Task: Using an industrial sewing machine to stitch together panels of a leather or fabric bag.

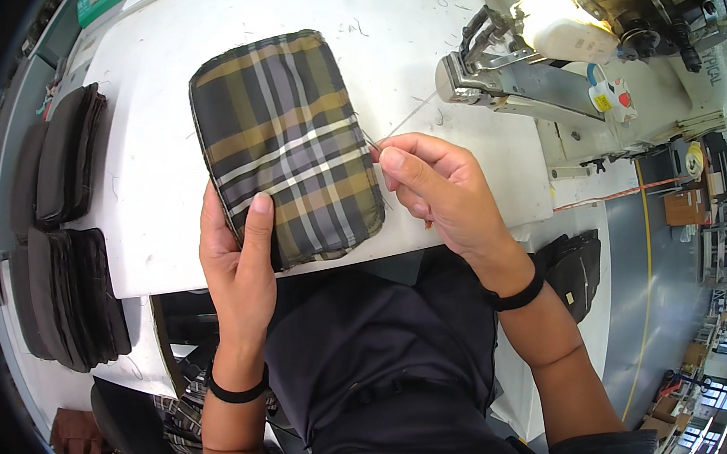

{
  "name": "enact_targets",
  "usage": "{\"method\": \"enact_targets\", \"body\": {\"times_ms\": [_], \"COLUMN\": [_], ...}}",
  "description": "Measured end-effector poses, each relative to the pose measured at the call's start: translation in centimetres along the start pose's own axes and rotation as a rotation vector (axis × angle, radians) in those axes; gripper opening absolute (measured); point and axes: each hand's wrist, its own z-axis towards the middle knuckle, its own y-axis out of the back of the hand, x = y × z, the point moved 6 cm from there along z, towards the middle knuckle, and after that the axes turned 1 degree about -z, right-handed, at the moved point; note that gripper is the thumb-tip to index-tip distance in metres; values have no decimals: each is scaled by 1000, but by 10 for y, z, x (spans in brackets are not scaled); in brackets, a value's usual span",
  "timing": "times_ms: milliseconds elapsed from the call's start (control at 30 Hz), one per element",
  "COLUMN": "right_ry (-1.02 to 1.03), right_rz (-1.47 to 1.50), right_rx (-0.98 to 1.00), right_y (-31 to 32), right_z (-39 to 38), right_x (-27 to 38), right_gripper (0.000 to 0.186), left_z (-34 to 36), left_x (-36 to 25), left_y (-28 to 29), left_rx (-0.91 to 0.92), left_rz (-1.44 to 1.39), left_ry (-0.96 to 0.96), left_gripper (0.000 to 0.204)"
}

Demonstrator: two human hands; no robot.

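A plaid fabric piece (pixel 294 146) in olive, black, grey and white, a rounded rectangle, is tilted up over the white table. My left hand (pixel 239 248) is closed on its lower left edge, the thumb lying on the plaid face and the fingers hidden behind it. Beside the right edge of the piece, my right hand (pixel 433 176) pinches thin thread (pixel 375 144) between thumb and forefinger. A pale strand runs from near this pinch toward the sewing machine arm (pixel 490 83). How the thread joins the fabric is too small to tell.
Stacks of dark fabric pieces (pixel 72 290) line the left side of the white table (pixel 150 99). A lit sewing machine head (pixel 567 23) stands at the far right. More dark pieces (pixel 571 268) lie right of my lap. Loose thread scraps dot the tabletop.
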Motion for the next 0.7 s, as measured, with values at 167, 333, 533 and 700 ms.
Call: {"method": "enact_targets", "body": {"times_ms": [167, 333, 533, 700], "right_ry": [66, 341, 324, 169], "right_rz": [-119, -901, -532, -52], "right_rx": [-78, -407, -337, -204], "right_y": [10, 75, 48, 30], "right_z": [-19, -26, -53, -59], "right_x": [3, 9, 25, 8], "right_gripper": [27, 29, 27, 19], "left_z": [-11, -33, -60, -79], "left_x": [-2, -4, 2, 13], "left_y": [11, 7, -2, 0], "left_rx": [29, 146, 273, 286], "left_rz": [-26, -67, -44, 54], "left_ry": [3, 59, 126, 125], "left_gripper": [48, 49, 50, 41]}}
